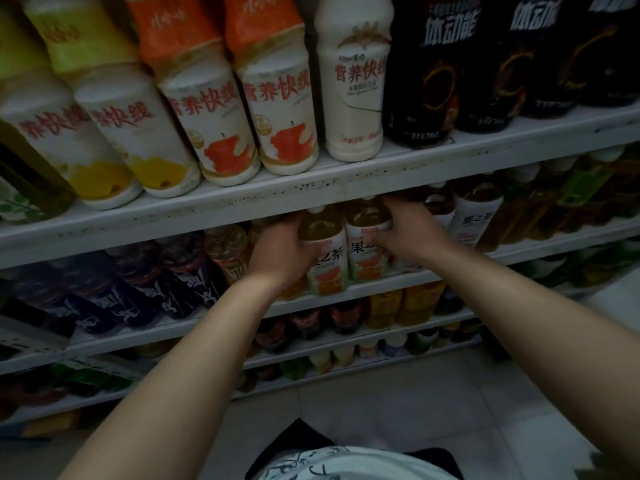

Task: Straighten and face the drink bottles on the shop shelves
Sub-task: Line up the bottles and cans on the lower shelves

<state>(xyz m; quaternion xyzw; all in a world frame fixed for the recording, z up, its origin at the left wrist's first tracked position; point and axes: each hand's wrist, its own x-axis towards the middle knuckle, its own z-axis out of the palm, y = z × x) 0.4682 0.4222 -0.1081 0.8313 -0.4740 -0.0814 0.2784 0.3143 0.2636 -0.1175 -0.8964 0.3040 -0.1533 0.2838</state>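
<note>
Two amber fruit-tea bottles with white labels stand side by side at the front of the second shelf (381,284). My left hand (280,251) grips the left tea bottle (327,254) from its left side. My right hand (405,226) grips the right tea bottle (365,244) from its right side, fingers curled round its shoulder. Both bottles stand upright with their labels facing out. More of the same tea bottles (476,213) stand to the right on that shelf.
The upper shelf (311,192) overhangs my hands and carries white milk-drink bottles (287,98) and black bottles (426,74). Dark purple bottles (138,289) fill the second shelf's left. Lower shelves hold small bottles (346,317). Tiled floor (450,410) lies below.
</note>
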